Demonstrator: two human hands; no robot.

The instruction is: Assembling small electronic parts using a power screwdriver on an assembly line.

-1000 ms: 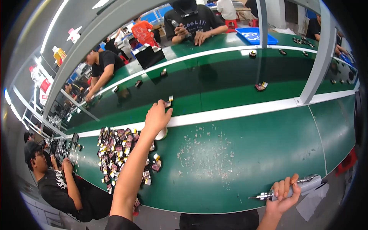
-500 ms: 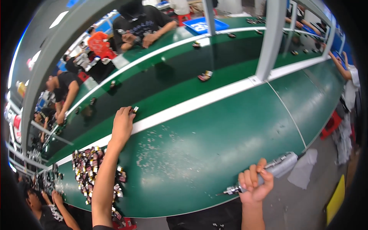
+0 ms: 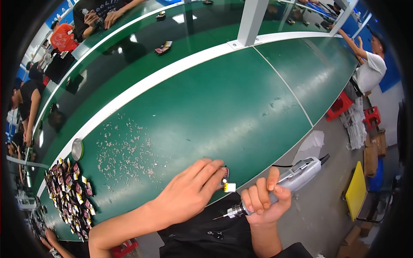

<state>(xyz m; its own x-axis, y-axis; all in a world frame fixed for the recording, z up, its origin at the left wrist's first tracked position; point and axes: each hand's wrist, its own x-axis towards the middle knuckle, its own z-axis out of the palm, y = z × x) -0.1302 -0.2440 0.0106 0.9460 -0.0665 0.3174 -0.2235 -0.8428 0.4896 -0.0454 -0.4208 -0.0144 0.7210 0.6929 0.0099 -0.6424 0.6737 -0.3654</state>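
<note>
My left hand [image 3: 189, 189] reaches across to the table's front edge, its fingers closed over a small electronic module [image 3: 226, 174]. The module has a dark, reddish body and a white-and-yellow end; the fingers hide part of it. Wrapped in my right hand [image 3: 264, 200] is a grey electric screwdriver [image 3: 303, 172]. Its thin bit points left, below the module and apart from it. Many tiny metallic screws [image 3: 131, 152] lie scattered on the green table [image 3: 206, 124]. A heap of similar modules [image 3: 69, 198] lies at the left.
A shallow round dish [image 3: 77, 149] stands beside the heap. Beyond a white rail [image 3: 142, 92] runs a green belt carrying a few modules [image 3: 163, 47]. A grey post [image 3: 251, 23] rises from the rail. Other people work across the belt and at both ends. Red stools [image 3: 340, 106] stand at the right.
My left hand has come from the belt, where it held a module, to the front edge by the screwdriver. My right hand keeps its grip. The view has shifted right and down.
</note>
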